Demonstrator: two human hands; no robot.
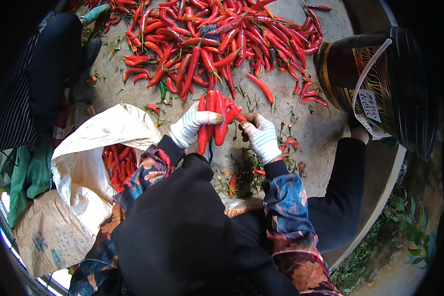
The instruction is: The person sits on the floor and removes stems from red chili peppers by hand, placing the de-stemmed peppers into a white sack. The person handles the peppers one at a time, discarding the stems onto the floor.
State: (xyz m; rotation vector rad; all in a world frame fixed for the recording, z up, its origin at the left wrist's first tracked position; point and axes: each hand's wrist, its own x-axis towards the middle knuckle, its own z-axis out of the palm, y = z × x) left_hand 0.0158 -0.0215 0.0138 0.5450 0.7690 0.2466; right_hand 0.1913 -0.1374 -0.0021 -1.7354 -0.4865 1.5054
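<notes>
My left hand, in a striped knit glove with bare fingertips, holds several long red chilli peppers side by side. Its thumb lies across them. The gloved right hand is close by on the right, thumb and fingers pinching the end of a short red chilli pepper that points out of the bunch. Whether a stem is still on that end is hard to see. Just beyond both hands, a large heap of red chilli peppers spreads over the concrete floor.
On the left, a white woven sack gapes open with red peppers inside. A dark plastic bucket with a white handle stands right. Green stem scraps litter the floor. Another person's gloved hand shows upper left.
</notes>
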